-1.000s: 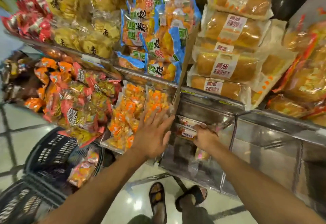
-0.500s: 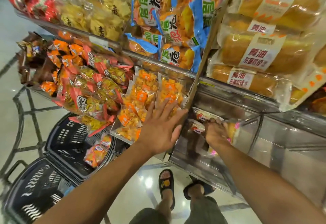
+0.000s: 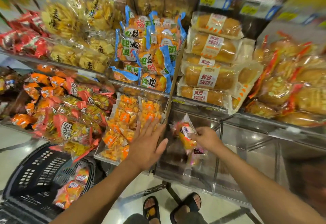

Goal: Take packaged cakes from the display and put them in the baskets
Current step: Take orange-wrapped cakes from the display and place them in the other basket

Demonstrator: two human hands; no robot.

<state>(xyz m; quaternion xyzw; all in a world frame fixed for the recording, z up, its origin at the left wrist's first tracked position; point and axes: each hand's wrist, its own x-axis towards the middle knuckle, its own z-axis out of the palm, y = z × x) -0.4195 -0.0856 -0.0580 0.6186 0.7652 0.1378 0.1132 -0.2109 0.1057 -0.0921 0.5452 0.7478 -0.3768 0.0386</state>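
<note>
Low on display, head view: right hand (image 3: 204,138) pinches packaged cake (image 3: 186,141) by wrapper, thumb and fingers curled round it, inside clear bin (image 3: 190,176). Probably mid-pickup.
Left hand (image 3: 147,147) flat, fingers spread, against cardboard divider (image 3: 173,86) beside orange snack packs (image 3: 127,118); likely bracing.
Basket (image 3: 35,167) sits down-left with bagged cakes (image 3: 70,190) inside, so carry looks short.

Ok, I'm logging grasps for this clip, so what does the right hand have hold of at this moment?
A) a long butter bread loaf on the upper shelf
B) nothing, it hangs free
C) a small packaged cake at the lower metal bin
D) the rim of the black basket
C: the right hand grips a small packaged cake in front of the lower metal bin, while the left hand is flat with straight fingers.
</note>
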